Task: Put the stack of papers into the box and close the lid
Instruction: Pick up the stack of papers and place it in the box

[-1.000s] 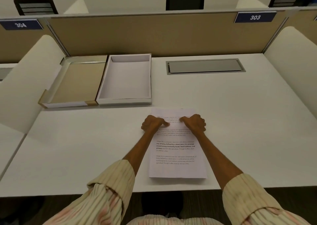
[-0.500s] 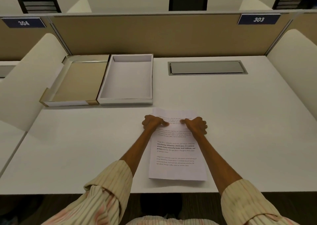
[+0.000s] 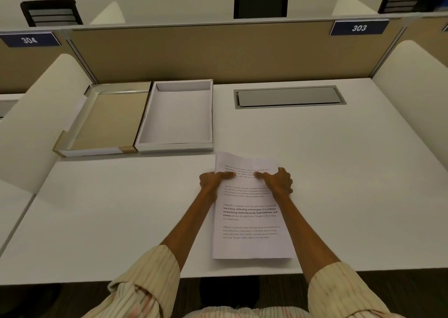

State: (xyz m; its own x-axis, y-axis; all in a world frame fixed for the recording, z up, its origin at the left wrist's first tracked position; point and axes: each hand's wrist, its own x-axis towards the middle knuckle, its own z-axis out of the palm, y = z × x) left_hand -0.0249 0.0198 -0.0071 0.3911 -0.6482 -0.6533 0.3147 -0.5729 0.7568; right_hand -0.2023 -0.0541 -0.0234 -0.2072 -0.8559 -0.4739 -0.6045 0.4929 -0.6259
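— While both hands sit on the sheets, how does each grip stand?

— The left hand (image 3: 213,179) curls over the left edge of the stack of papers (image 3: 249,211), thumb on the printed top sheet, the other fingers at or under that edge. The right hand (image 3: 276,182) does the same at the right edge. Both are closed on the stack near its far end.

— Where do the papers lie?

— On the white table (image 3: 339,172), running from the grip back toward the person, the near edge just short of the table's front edge. The far end, beyond the thumbs, looks a little raised; I cannot tell how much.

— And the box?

— Beyond the grip and to its left. The box (image 3: 177,116) is an open white tray with low walls, its near wall just past the far left corner of the stack. The lid (image 3: 106,121) lies open side up, touching the box's left wall.

— Room to move?

— Bare table lies left and right of the grip. Farther off to the right sits a grey cable hatch (image 3: 288,97), flush with the top.
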